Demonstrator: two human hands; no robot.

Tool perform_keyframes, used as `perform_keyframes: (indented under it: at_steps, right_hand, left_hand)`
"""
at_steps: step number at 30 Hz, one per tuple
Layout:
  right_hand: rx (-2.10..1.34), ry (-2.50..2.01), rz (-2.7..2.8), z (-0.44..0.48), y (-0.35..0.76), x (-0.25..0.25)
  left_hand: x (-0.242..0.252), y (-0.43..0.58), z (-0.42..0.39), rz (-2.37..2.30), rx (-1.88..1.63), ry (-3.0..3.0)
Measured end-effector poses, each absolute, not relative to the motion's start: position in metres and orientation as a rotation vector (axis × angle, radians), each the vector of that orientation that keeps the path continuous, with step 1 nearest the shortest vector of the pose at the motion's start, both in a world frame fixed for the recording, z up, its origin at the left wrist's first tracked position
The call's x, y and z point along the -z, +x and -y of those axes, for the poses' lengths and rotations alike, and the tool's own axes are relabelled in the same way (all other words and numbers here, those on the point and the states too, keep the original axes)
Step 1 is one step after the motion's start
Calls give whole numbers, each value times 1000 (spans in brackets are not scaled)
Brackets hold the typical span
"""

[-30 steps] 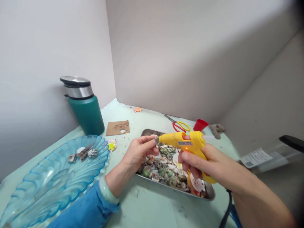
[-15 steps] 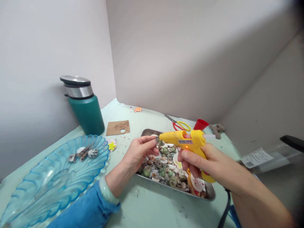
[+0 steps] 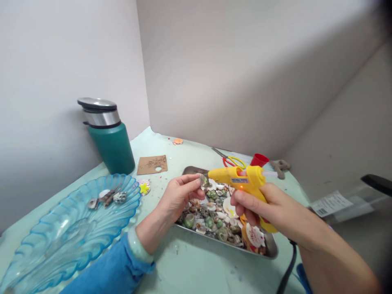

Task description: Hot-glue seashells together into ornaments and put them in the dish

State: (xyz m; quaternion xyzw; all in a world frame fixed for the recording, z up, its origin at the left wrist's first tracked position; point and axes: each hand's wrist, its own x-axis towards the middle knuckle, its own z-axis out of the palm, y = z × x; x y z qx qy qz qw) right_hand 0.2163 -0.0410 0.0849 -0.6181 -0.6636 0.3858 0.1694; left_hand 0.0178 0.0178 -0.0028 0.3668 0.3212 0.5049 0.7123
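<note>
My right hand (image 3: 254,206) is wrapped round the handle of a yellow glue gun (image 3: 232,175). A pale glue stick pokes out of its back, and a small orange light glows on its side. The nozzle points left, a short gap from the fingertips of my left hand (image 3: 183,192). Those fingers are pinched together; whatever small piece is between them I cannot make out. Below both hands lies a metal tray (image 3: 211,240) filled with seashells (image 3: 211,222), green, white and brown, partly hidden by the hands.
A blue scalloped dish (image 3: 61,241) with a few shells stands at left, a green bottle (image 3: 112,147) behind it. Brown card (image 3: 152,164) and a yellow-star piece (image 3: 144,188) lie nearby. Scissors (image 3: 229,159), a red cup (image 3: 259,160) and a grey object (image 3: 279,168) are at the back.
The glue gun has shifted slightly right and up, so its nozzle is a little farther from my left fingertips. My left hand has barely moved.
</note>
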Motion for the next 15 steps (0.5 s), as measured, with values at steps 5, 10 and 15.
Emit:
perform_keyframes:
  at_steps: [5, 10, 15]
  right_hand:
    - [-1121, -1741, 1889, 42, 217, -83]
    - [-1113, -1774, 1891, 42, 217, -82]
    - [-1088, -1777, 1864, 45, 212, -89]
  left_hand:
    - [7, 17, -19, -681, -1119, 832]
    - [5, 17, -18, -691, -1132, 823]
    - [6, 18, -18, -700, -1139, 834]
